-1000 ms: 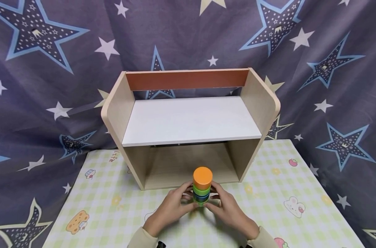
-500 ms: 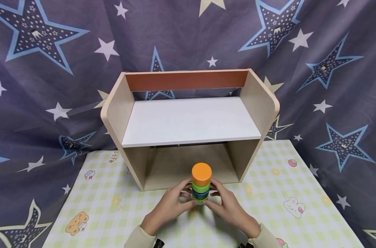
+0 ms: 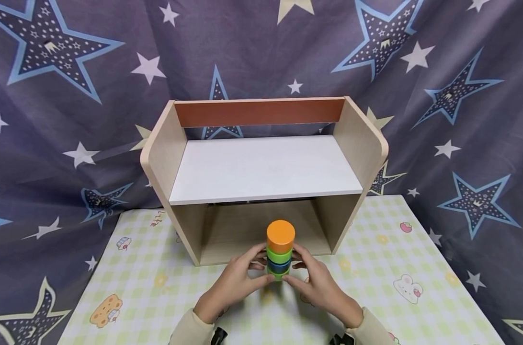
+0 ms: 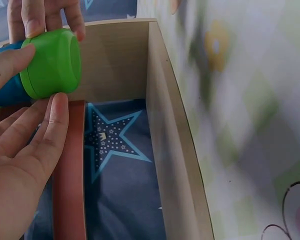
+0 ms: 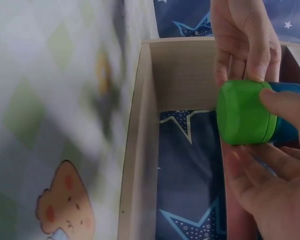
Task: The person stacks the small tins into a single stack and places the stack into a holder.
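Orange-capped cylinder stack (image 3: 279, 253), green and blue below, pinched from both sides by left hand (image 3: 239, 281) and right hand (image 3: 316, 282): just right of one, just left of other, equally near both. Held apparently clear of check-covered bench (image 3: 145, 273), just in front of lower opening of wooden shelf unit (image 3: 363, 143); long axis upright, orange end up, green end down.

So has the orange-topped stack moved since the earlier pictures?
Yes: the orange-topped stack shifted slightly up the head view against the shelf unit; lifted or pushed forward, I cannot tell.
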`<state>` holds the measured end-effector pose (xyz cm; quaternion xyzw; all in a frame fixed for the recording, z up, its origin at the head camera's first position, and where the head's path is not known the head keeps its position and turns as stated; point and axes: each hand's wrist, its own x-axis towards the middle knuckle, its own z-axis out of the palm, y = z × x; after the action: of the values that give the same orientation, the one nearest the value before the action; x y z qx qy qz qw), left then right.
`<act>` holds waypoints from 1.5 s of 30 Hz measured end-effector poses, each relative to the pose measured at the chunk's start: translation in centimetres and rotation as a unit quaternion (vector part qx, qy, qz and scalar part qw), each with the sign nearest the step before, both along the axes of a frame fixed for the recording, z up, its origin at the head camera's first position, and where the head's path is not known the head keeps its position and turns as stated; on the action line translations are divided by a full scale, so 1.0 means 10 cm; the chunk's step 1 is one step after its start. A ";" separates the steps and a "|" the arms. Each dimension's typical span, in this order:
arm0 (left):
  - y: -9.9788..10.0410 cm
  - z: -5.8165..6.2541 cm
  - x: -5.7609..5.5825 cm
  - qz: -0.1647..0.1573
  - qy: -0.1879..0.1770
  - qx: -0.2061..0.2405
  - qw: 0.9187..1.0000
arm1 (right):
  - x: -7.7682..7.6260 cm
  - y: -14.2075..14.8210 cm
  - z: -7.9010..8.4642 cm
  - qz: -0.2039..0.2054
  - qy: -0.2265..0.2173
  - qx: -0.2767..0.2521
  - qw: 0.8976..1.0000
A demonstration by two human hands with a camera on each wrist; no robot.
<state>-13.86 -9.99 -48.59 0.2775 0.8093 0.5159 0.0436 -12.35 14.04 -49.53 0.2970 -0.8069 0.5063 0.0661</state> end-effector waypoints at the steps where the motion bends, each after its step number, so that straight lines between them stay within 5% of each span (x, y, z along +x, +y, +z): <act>1: 0.00 0.01 0.00 0.000 0.001 0.000 1.000 | 0.00 0.00 0.01 -0.001 0.000 0.002 1.000; 45: 0.01 0.40 -0.08 -0.003 0.045 0.007 0.999 | -0.10 0.05 0.41 0.001 0.068 0.020 0.998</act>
<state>-14.70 -9.93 -44.62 0.3032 0.8057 0.5088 0.0071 -13.33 14.58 -45.45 0.3326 -0.8103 0.4688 0.1140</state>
